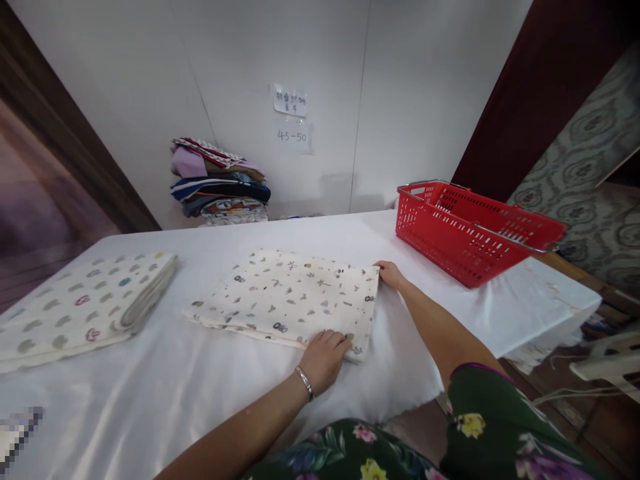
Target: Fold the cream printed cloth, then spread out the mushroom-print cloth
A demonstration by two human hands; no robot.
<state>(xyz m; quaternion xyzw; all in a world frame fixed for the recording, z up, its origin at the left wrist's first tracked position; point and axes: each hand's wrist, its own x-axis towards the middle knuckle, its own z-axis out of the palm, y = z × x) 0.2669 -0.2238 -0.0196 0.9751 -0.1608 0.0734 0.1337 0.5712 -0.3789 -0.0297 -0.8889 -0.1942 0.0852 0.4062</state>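
A cream cloth [295,293] with small printed figures lies folded flat on the white-covered table [200,413]. My left hand [326,359], with a silver bracelet at the wrist, rests on its near edge toward the right, fingers closed together on the fabric. At the cloth's far right corner, my right hand [390,274] pinches the edge between thumb and fingers. Another folded cloth [85,300], cream with grey, red and blue prints, lies at the left of the table, apart from the first.
A red plastic basket [470,233] with metal handles stands at the right rear of the table. Stacked folded fabrics [223,180] are by the wall at the back left. Paper notes [291,120] hang on the wall. A white stool [610,363] is at the right.
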